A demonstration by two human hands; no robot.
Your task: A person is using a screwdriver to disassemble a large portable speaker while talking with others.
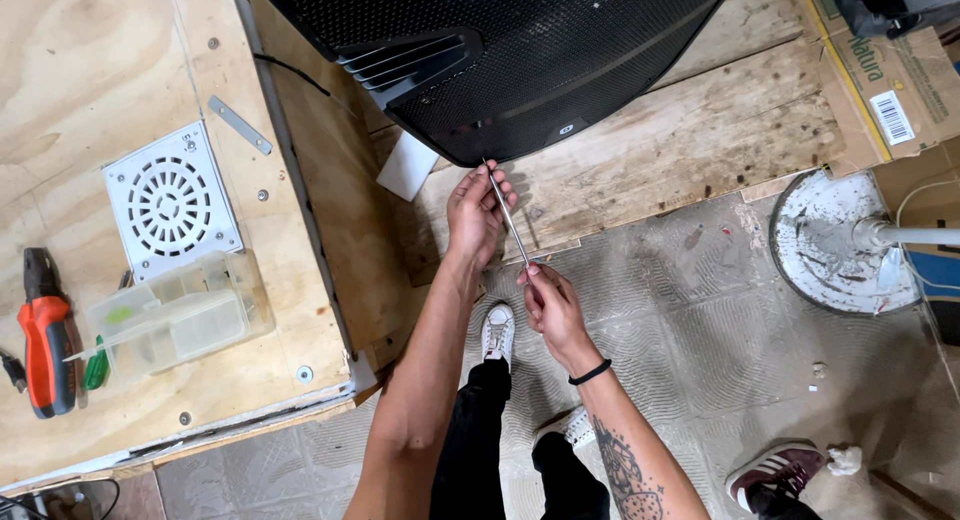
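Gripping thin rod [509, 218], tip perhaps hidden

Head camera, steep downward view (single view), close over hands [515, 255], floor.

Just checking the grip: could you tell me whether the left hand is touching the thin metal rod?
Touching. The head view shows the left hand's fingers wrapped around the upper part of the metal rod.

A flattened brown cardboard box [890, 75] lies at the upper right, on the wooden planks, with green and yellow printing along its edge. A small white rectangular barcode label [892, 118] sits on its panel. A clear plastic compartment case [170, 315] rests on the plywood worktop [90, 90] at left.
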